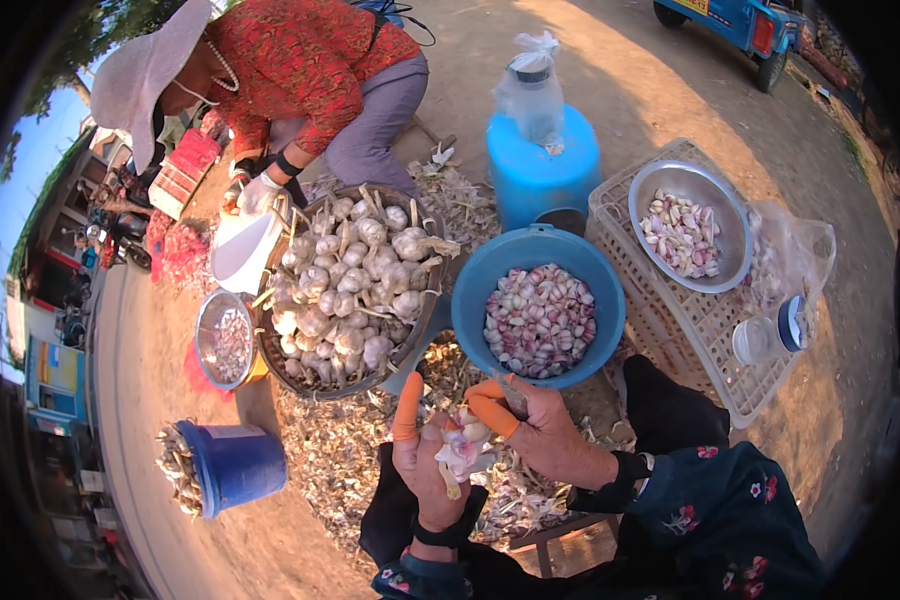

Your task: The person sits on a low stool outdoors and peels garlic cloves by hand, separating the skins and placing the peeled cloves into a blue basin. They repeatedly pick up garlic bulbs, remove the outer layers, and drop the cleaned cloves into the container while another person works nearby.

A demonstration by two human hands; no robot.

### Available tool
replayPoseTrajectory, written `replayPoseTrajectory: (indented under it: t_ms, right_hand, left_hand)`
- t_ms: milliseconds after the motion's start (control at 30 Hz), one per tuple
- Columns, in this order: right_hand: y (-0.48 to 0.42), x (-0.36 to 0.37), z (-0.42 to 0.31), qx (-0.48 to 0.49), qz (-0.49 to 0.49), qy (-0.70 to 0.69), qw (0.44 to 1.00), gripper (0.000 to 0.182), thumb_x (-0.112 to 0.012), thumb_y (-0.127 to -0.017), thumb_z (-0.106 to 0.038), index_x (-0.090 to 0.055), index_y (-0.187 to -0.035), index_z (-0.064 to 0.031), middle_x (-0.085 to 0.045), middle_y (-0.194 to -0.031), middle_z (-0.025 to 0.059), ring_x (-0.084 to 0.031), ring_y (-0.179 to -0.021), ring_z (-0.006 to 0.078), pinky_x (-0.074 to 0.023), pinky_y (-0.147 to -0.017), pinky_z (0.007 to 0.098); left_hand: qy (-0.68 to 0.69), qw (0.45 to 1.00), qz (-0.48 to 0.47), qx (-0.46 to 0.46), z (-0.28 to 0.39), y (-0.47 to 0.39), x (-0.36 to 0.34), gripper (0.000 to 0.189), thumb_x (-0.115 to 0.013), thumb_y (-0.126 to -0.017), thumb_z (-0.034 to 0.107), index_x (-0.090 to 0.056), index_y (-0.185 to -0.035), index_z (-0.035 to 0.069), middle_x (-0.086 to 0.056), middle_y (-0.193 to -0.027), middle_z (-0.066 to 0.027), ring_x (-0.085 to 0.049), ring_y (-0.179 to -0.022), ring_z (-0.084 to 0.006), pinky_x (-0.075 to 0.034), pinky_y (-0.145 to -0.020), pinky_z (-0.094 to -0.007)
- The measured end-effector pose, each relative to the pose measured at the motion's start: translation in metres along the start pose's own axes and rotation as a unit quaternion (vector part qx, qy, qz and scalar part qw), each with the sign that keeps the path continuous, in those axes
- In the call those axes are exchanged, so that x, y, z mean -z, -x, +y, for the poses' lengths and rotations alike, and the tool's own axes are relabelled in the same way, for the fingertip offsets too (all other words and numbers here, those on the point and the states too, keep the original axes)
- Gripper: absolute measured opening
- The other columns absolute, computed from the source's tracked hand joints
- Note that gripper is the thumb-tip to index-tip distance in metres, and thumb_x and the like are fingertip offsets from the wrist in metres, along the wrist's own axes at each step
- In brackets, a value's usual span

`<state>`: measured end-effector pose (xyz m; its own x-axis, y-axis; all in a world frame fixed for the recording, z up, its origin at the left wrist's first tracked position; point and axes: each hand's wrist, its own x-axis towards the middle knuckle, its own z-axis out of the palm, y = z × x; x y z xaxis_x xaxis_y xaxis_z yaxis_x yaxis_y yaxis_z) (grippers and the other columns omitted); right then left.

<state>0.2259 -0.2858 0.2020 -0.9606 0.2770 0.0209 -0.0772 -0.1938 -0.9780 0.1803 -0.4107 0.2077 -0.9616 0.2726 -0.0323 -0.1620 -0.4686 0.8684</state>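
Observation:
My left hand (429,465), with an orange finger cot on one finger, holds a partly peeled garlic bulb (465,444) with its stem hanging down. My right hand (547,427), orange cots on its fingers, touches the bulb's upper right side; a greyish thing, too unclear to name, shows between its thumb and fingers. Just beyond my hands stands a blue plastic basin (465,307) of pinkish garlic cloves (541,321). To its left a wicker basket (270,360) is heaped with whole garlic bulbs (352,277). Loose husks (330,442) cover the ground below.
A metal bowl of cloves (681,232), a plastic bag and a clear jar (757,339) rest on an upturned plastic crate (750,382). Behind the basin stands a bright blue drum (544,169). A dark blue bucket (244,466) is left. A co-worker (307,82) bends beyond the basket.

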Motion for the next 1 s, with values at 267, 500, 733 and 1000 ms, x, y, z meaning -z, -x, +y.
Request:
replayPoseTrajectory:
  t_ms: [267,500,733,1000]
  right_hand:
    - [0.001,0.004,-0.015,-0.052,-0.095,0.005,0.994,0.036,-0.061,-0.091,-0.029,-0.052,-0.111,-0.0001,-0.061,-0.075,0.0061,-0.06,-0.068,0.0104,-0.0473,-0.059,0.0267]
    - [-0.004,0.016,-0.006,-0.205,-0.124,-0.223,0.945,0.03,-0.058,-0.093,-0.028,-0.052,-0.108,-0.003,-0.053,-0.072,-0.0008,-0.044,-0.053,0.0055,-0.0378,-0.048,0.0228]
    - [-0.009,0.033,-0.009,-0.207,-0.024,-0.475,0.855,0.024,-0.053,-0.095,-0.025,-0.053,-0.107,-0.0048,-0.053,-0.068,0.0017,-0.036,-0.047,0.0046,-0.031,-0.044,0.0234]
    - [-0.027,0.06,-0.014,-0.226,0.219,-0.296,0.902,0.033,-0.051,-0.096,-0.031,-0.046,-0.116,-0.0057,-0.06,-0.076,0.0069,-0.037,-0.046,0.0067,-0.0352,-0.044,0.024]
  left_hand:
    - [-0.021,1.0,-0.004,0.018,0.004,0.005,-0.003,0.05,-0.046,-0.091,0.006,-0.035,-0.14,0.003,-0.064,-0.09,-0.0136,-0.062,-0.075,-0.0149,-0.054,-0.072,-0.0278]
    - [0.017,0.996,-0.048,0.072,-0.001,0.001,0.003,0.055,-0.053,-0.093,0.023,-0.032,-0.141,0.005,-0.064,-0.1,-0.0216,-0.065,-0.085,-0.0201,-0.056,-0.074,-0.0321]
    - [0.102,0.992,0.014,0.07,0.003,-0.007,-0.001,0.053,-0.058,-0.088,0.013,-0.04,-0.135,-0.002,-0.056,-0.077,0.002,-0.062,-0.081,-0.0141,-0.056,-0.075,-0.0307]
    - [0.104,0.994,0.02,0.035,0.011,-0.011,0.003,0.046,-0.055,-0.091,0.017,-0.043,-0.132,0.001,-0.061,-0.085,-0.0065,-0.063,-0.074,-0.0152,-0.055,-0.07,-0.0291]
